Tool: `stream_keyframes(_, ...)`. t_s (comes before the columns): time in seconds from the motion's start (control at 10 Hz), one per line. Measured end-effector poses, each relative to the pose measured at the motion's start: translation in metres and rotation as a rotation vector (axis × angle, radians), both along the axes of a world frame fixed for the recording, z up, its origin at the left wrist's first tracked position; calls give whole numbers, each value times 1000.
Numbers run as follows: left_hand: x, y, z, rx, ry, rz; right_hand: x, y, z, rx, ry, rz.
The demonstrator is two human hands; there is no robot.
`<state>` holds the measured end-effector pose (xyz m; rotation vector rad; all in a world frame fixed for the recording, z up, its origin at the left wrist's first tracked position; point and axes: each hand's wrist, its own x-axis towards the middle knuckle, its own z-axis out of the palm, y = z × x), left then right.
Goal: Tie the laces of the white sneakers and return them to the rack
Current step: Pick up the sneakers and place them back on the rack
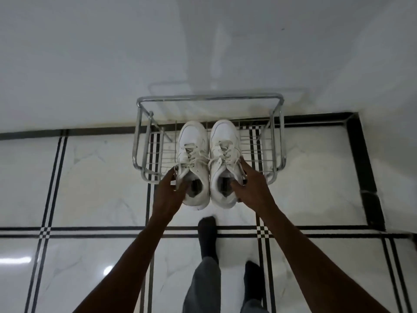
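Note:
Two white sneakers sit side by side over the wire shelf of a chrome shoe rack, toes toward the wall. My left hand grips the collar of the left sneaker, thumb inside the opening. My right hand grips the collar of the right sneaker the same way. Both heels stick out past the rack's front bar. The laces lie across the tongues; whether they are knotted I cannot tell.
The rack stands against a white wall on glossy white floor tiles with black stripes. My feet in dark socks and grey trouser legs are just behind the sneakers.

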<state>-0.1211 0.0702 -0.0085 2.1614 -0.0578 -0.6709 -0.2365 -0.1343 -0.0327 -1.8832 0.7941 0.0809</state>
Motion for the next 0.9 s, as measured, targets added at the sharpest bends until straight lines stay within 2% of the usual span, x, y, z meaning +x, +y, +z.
stream_keyframes(0.2, 55, -25, -39, 0, 29, -42, 51, -24, -32, -50, 48, -1)
stream_keyframes(0.5, 89, -37, -76, 53, 23, -158, 67, -34, -63, -46, 87, -24)
stream_keyframes(0.8, 95, -32, -78, 53, 42, -219, 72, -35, -66, -39, 175, 6)
stream_keyframes(0.9, 97, -33, -62, 66, -36, -230, 77, -38, -55, -194, 209, 38)
